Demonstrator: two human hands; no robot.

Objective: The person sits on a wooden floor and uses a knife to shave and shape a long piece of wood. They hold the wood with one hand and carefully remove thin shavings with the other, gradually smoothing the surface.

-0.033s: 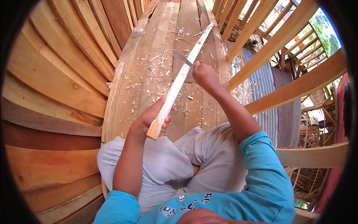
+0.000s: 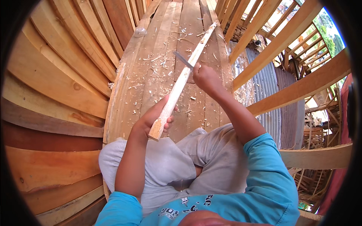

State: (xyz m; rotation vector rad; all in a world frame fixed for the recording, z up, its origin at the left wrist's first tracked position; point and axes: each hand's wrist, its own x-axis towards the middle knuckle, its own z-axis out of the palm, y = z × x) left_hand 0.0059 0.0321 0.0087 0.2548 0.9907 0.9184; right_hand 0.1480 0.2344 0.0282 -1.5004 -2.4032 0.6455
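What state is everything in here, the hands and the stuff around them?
Left hand: closed around the stick's near end
Right hand: closed on the knife's handle
Knife: blade laid across the stick
Stick: slanted, mostly pale, darker patches toward the far end
Shavings: loose, scattered
Floor: planked, littered with shavings
Metal sheet: corrugated, outside the slats

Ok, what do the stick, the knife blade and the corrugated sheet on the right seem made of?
Stick: bare wood, from its pale surface and rough brown patches. Knife blade: probably metal, being plain grey and thin. Corrugated sheet: likely metal, dull blue-grey with ridges, though plastic is possible.
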